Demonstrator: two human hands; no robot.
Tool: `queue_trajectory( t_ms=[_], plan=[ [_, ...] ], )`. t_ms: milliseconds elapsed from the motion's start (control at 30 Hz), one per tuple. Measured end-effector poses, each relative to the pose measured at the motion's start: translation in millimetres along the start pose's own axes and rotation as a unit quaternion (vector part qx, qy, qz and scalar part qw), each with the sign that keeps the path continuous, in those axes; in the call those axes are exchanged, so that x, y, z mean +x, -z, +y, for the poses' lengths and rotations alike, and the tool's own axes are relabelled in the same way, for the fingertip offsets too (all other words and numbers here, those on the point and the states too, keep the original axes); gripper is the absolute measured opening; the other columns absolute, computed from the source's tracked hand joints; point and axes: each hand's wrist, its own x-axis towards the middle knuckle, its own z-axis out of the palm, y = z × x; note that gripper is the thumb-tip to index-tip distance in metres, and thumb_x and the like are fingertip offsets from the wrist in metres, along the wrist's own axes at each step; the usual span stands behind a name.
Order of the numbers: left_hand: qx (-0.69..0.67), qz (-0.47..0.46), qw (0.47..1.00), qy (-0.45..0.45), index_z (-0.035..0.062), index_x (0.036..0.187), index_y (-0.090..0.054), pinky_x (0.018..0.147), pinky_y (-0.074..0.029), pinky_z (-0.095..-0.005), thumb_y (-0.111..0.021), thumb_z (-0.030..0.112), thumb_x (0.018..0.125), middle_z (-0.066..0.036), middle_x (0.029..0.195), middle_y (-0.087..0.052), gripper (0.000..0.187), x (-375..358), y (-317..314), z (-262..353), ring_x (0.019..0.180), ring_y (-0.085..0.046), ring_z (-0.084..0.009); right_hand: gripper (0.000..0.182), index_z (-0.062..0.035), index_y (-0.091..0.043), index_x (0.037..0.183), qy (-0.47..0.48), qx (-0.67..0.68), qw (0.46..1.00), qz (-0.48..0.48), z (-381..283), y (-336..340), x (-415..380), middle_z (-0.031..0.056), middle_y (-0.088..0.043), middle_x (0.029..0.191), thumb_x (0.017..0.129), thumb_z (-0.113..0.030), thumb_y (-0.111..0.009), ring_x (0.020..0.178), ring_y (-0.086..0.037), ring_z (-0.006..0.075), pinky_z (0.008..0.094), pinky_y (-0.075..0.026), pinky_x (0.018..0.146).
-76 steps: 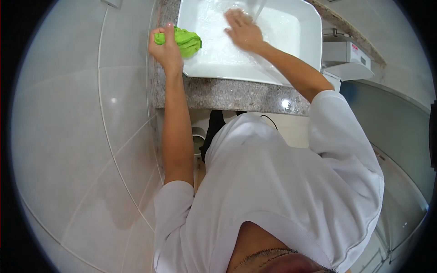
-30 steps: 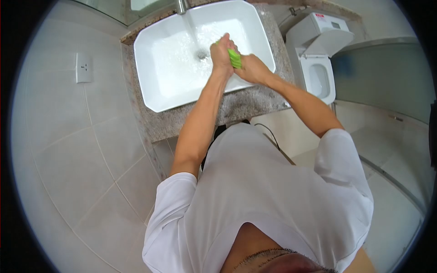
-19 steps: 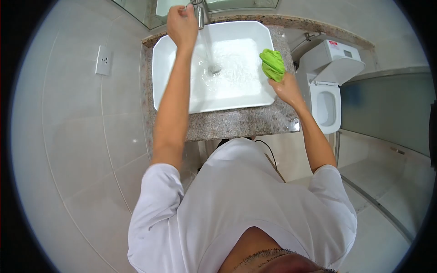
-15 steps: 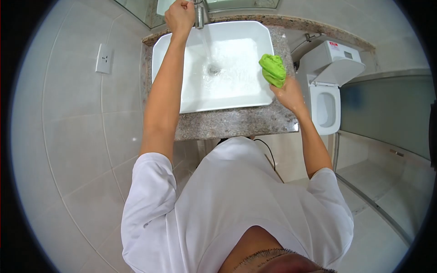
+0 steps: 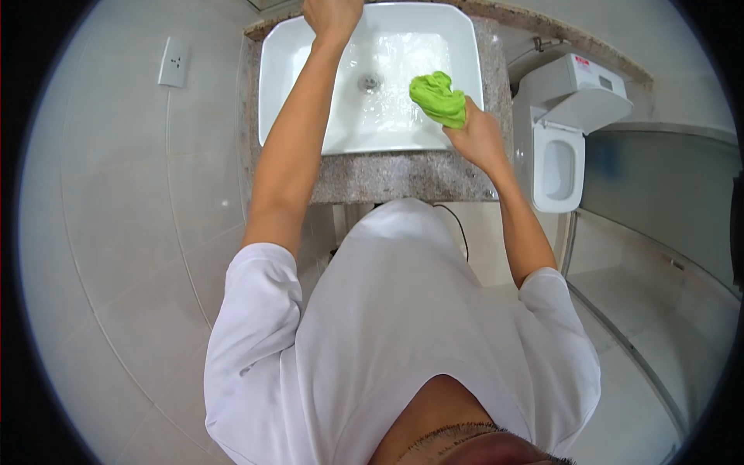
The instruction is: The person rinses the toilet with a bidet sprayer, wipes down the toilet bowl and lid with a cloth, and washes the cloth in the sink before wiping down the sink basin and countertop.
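Plain white short-sleeved shirt (image 5: 411,302)

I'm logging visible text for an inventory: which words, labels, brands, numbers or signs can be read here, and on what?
No text can be read.
Red-and-white sticker on the toilet tank: too small and blurred to read.
Grey rectangle on the same tank: no legible characters.

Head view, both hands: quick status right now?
Left hand: cut off by the picture's top edge; open or closed cannot be told.
Right hand: closed, holding the green cloth.
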Motion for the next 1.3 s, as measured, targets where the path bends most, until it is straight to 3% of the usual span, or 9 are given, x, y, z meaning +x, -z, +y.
queue_trajectory(
  t_ms=[67,200,300,500,733,833,967,1033,1300],
  plan=[
    [-0.127,0.077,0.989,-0.017,0.001,0.085,-0.074,0.071,-0.055,-0.0516,-0.078,0.03,0.085,-0.022,0.078,-0.071,0.03,-39,9,23,0.077,-0.07,-0.0427,0.044,-0.0002,-0.062,0.114,-0.042,-0.003,0.999,-0.013,-11,1,0,0.0274,-0.071,0.093,0.079,-0.024,-0.073,0.093,-0.068,0.0481,0.0521,-0.054,0.081],
    [-0.377,-0.367,0.805,0.274,0.0117,0.147,-0.052,0.091,-0.056,-0.0379,-0.055,0.057,0.102,-0.015,0.134,-0.062,0.064,-152,65,64,0.108,-0.066,-0.0207,0.045,0.0005,-0.062,0.116,0.0,0.09,0.995,-0.04,-34,5,-1,0.0238,-0.072,0.097,0.084,-0.028,-0.074,0.094,-0.071,0.0372,0.0445,-0.053,0.081],
    [-0.593,-0.277,0.577,0.488,0.0076,0.148,-0.045,0.093,-0.06,-0.0425,-0.052,0.047,0.104,-0.016,0.135,-0.06,0.06,-186,70,44,0.12,-0.063,-0.0289,0.037,-0.0005,-0.066,0.117,-0.031,0.31,0.943,-0.119,-46,8,6,0.0154,-0.071,0.102,0.093,-0.028,-0.072,0.094,-0.068,0.0233,0.0356,-0.051,0.084],
    [-0.721,-0.179,0.412,0.528,0.0038,0.143,-0.048,0.1,-0.056,-0.0482,-0.051,0.029,0.1,-0.017,0.138,-0.058,0.05,-199,97,9,0.123,-0.061,-0.0329,0.026,-0.0052,-0.072,0.107,0.182,0.251,0.948,0.068,-50,-23,38,0.0018,-0.068,0.096,0.106,-0.028,-0.059,0.089,-0.062,0.0129,0.0292,-0.049,0.084],
    [-0.701,0.014,0.451,0.553,-0.0021,0.14,-0.051,0.117,-0.039,-0.0521,-0.053,0.023,0.095,-0.02,0.141,-0.056,0.052,-191,104,-25,0.131,-0.054,-0.0352,0.027,-0.0052,-0.06,0.121,-0.032,0.679,0.733,-0.012,-83,-46,41,0.0028,-0.065,0.101,0.112,-0.027,-0.047,0.094,-0.063,0.0114,0.0291,-0.052,0.086],
    [-0.732,0.048,0.424,0.531,-0.0023,0.136,-0.054,0.115,-0.041,-0.0513,-0.053,0.024,0.096,-0.02,0.136,-0.059,0.048,-183,114,-51,0.127,-0.057,-0.0358,0.024,-0.0054,-0.057,0.125,-0.036,0.615,0.784,-0.08,-98,-52,30,0.0033,-0.064,0.095,0.111,-0.023,-0.051,0.09,-0.061,0.0104,0.0255,-0.051,0.08],
    [-0.852,-0.06,0.344,0.39,-0.0007,0.136,-0.055,0.111,-0.043,-0.0581,-0.048,0.03,0.103,-0.02,0.125,-0.063,0.046,-173,114,-89,0.122,-0.059,-0.0405,0.03,-0.0077,-0.063,0.121,0.051,0.076,0.953,-0.29,-130,-76,17,0.0031,-0.069,0.082,0.098,-0.027,-0.068,0.076,-0.063,0.016,0.0326,-0.051,0.074],
    [-0.754,-0.003,0.466,0.463,0.0045,0.136,-0.057,0.113,-0.041,-0.0608,-0.047,0.035,0.103,-0.019,0.119,-0.064,0.046,-169,120,-91,0.121,-0.058,-0.0422,0.023,-0.0078,-0.068,0.113,0.062,0.136,0.953,-0.262,-133,-84,21,0.0022,-0.068,0.08,0.098,-0.026,-0.069,0.075,-0.063,0.0163,0.034,-0.051,0.073],
    [-0.887,0.153,0.241,0.363,0.0096,0.123,-0.064,0.115,-0.038,-0.0615,-0.054,0.041,0.101,-0.016,0.123,-0.066,0.04,-165,147,-158,0.131,-0.054,-0.0416,0.027,-0.0076,-0.053,0.129,0.002,0.625,0.759,-0.182,-149,-88,75,0.0074,-0.065,0.118,0.108,-0.024,-0.051,0.111,-0.064,0.0171,0.0368,-0.054,0.097]
  ],
)
